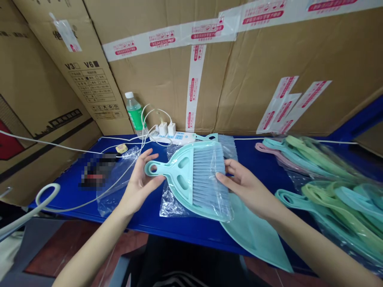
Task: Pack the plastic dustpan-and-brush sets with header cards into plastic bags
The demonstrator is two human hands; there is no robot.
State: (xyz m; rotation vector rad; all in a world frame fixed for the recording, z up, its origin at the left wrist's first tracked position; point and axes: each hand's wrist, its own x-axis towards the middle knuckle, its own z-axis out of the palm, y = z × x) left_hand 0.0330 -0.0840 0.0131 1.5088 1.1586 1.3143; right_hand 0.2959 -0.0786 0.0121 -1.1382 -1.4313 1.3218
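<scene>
A light turquoise hand brush (208, 175), nested in its matching dustpan (182, 203), is tilted in front of me, partly inside a clear plastic bag (170, 205). At its looped handle end, my left hand (142, 175) has the thumb along the lower edge and the fingers curled loosely on the far side. My right hand (239, 179) pinches the bristle side through the plastic, thumb in front. Under my right forearm lies another turquoise dustpan (257, 231), overhanging the table's front edge. A second brush (229, 145) shows behind the set.
Several bagged brush and dustpan sets (338, 215) lie at the right of the blue table (254, 159). Behind stand a power strip (182, 137) with white chargers, a green-labelled bottle (135, 113) and large cardboard boxes (167, 79). White cables and a loose plastic bag (110, 199) are on the left.
</scene>
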